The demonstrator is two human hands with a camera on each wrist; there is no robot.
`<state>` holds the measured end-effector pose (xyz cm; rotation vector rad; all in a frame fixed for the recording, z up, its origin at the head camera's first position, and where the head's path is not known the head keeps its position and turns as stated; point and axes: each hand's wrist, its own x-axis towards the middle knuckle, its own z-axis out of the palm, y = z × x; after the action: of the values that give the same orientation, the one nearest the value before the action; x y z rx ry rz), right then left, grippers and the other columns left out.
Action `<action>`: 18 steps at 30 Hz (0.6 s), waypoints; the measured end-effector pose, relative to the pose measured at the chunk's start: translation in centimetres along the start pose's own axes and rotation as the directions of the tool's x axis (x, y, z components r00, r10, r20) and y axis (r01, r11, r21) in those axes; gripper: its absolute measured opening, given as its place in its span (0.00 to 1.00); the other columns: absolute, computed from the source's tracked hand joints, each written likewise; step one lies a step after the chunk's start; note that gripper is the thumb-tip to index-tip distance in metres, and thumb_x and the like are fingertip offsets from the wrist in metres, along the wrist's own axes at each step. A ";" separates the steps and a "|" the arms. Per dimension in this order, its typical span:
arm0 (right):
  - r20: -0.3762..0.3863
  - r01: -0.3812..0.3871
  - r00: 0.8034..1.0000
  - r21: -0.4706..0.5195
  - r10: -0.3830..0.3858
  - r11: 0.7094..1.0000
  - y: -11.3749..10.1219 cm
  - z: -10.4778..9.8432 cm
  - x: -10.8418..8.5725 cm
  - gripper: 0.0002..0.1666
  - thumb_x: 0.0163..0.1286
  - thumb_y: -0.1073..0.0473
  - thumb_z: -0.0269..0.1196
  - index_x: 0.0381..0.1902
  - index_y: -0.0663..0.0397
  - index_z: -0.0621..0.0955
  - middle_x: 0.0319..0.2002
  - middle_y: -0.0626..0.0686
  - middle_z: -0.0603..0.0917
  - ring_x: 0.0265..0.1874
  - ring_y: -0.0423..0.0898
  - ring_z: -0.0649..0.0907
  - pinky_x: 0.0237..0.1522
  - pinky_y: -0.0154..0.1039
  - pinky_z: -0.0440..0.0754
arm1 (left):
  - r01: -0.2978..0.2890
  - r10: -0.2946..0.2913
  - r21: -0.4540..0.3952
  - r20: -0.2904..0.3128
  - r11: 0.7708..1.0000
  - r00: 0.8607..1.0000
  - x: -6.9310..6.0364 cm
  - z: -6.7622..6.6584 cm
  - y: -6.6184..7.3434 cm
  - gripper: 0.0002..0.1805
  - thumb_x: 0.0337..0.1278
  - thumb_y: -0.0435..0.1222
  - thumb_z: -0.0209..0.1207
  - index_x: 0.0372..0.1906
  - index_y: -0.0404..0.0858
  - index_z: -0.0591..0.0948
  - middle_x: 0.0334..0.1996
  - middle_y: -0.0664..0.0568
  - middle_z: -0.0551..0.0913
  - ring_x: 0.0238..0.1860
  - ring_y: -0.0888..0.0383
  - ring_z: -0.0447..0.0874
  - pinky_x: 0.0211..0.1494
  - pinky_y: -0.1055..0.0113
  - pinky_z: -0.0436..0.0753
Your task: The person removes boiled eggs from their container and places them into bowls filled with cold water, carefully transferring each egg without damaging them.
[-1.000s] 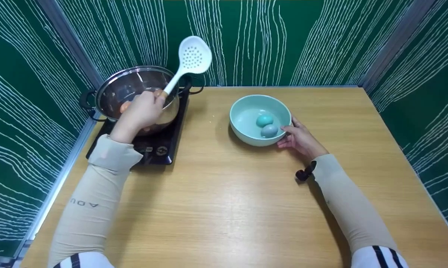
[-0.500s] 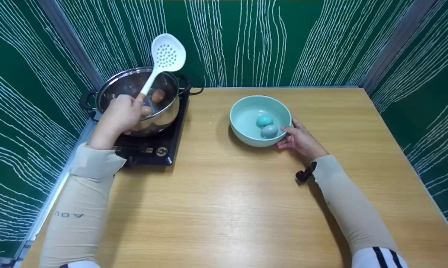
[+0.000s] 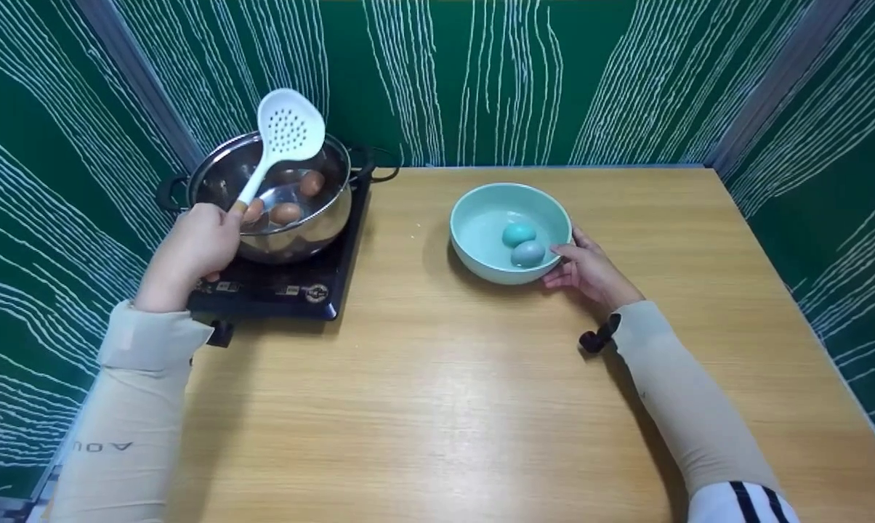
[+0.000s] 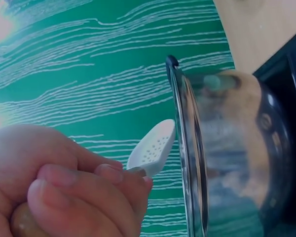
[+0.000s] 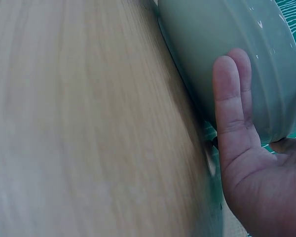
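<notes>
My left hand (image 3: pixel 194 240) has just drawn back toward me and out to the left, past the near edge of the pot (image 3: pixel 303 236), bringing the skimmer (image 3: pixel 291 131) along. Its fingers are curled round the handle, and the perforated head points up and away above the pot, with no egg on it. A second ago that head stood off to the pot's right and my hand hid much of the inside. Now I can see three brown eggs: one toward the back (image 3: pixel 311 183), one in the middle (image 3: pixel 285 213), and one at the left (image 3: pixel 253 210), partly behind the handle. For the work, I judge this clears my sight of the eggs and leaves the skimmer free for them.

My right hand (image 3: pixel 586 269) hasn't shifted. It grips the bowl (image 3: pixel 475 263), thumb at the rim and fingers along the outer wall. The bowl stays on the counter (image 3: pixel 445 407), the turquoise egg (image 3: pixel 518 234) and the blue-grey egg (image 3: pixel 528 253) touching inside.
</notes>
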<state>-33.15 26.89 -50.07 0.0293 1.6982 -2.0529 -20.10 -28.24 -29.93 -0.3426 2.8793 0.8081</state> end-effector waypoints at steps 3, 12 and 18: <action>0.003 0.002 1.000 -0.002 -0.002 1.000 0.0 -0.1 -0.1 0.51 0.88 0.57 0.54 0.90 0.29 0.36 0.52 0.60 0.79 0.28 0.46 0.91 0.40 0.41 0.93 | 0.013 -0.014 0.018 0.029 1.000 0.999 -0.1 -0.3 -0.5 0.32 0.90 0.55 0.36 0.49 0.31 0.78 0.24 0.49 0.72 0.20 0.53 0.75 0.24 0.62 0.75; 0.003 -0.008 1.000 -0.019 0.008 1.000 -0.3 -0.1 -0.2 0.49 0.89 0.56 0.53 0.90 0.26 0.38 0.59 0.60 0.76 0.30 0.46 0.91 0.42 0.41 0.93 | 0.068 -0.074 0.075 0.079 0.995 0.994 0.3 -1.3 -1.6 0.30 0.91 0.47 0.36 0.56 0.23 0.76 0.28 0.45 0.73 0.25 0.50 0.76 0.28 0.60 0.77; 0.016 -0.002 1.000 -0.027 0.002 1.000 -0.3 -0.2 -0.2 0.47 0.90 0.55 0.51 0.90 0.25 0.38 0.62 0.58 0.75 0.30 0.46 0.92 0.42 0.41 0.93 | 0.103 -0.113 0.099 0.097 0.990 0.989 0.7 -1.7 -1.9 0.28 0.91 0.45 0.35 0.57 0.21 0.74 0.26 0.45 0.72 0.25 0.51 0.74 0.29 0.61 0.74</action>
<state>-33.12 27.17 -49.77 0.0062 1.7153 -2.0231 -20.36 -30.86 -29.54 -0.4286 2.7644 0.6504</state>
